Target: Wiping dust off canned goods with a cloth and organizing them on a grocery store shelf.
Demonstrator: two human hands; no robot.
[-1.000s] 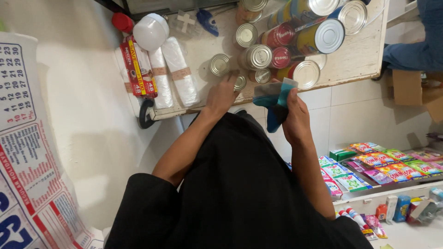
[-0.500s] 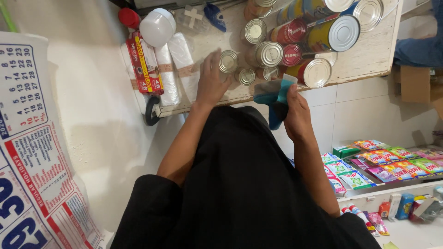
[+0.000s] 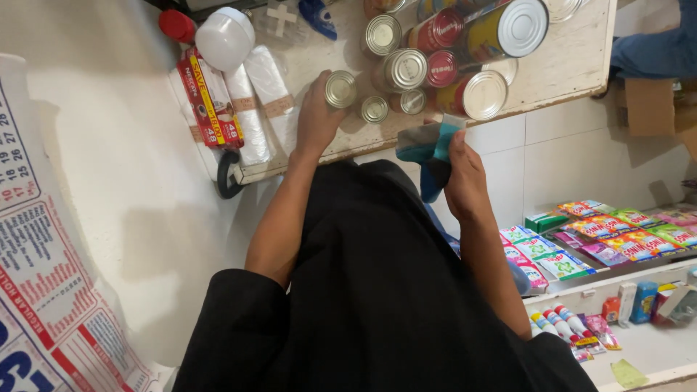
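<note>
My left hand [image 3: 316, 115] is wrapped around a small silver-topped can [image 3: 340, 88] standing on the worn white shelf [image 3: 566, 65]. My right hand [image 3: 465, 174] grips a blue-green cloth [image 3: 428, 149] just in front of the shelf's edge, below the cans. Several more tins stand beside the held one: a small can [image 3: 375, 109], a mid-sized silver can [image 3: 404, 69], red cans [image 3: 443, 69] and a large yellow-labelled can [image 3: 501, 33]. My black sleeves and garment fill the lower middle of the view.
Clear plastic rolls [image 3: 270, 83], a red-and-yellow box [image 3: 207, 98] and a white lid [image 3: 223, 38] lie at the shelf's left end. A calendar [image 3: 36, 276] hangs on the left wall. Colourful sachets [image 3: 602, 232] and small tubes [image 3: 563, 323] fill lower shelves at right.
My left hand has slid onto the small silver-topped can and closed around it. My right hand with the cloth has stayed near the shelf edge.
</note>
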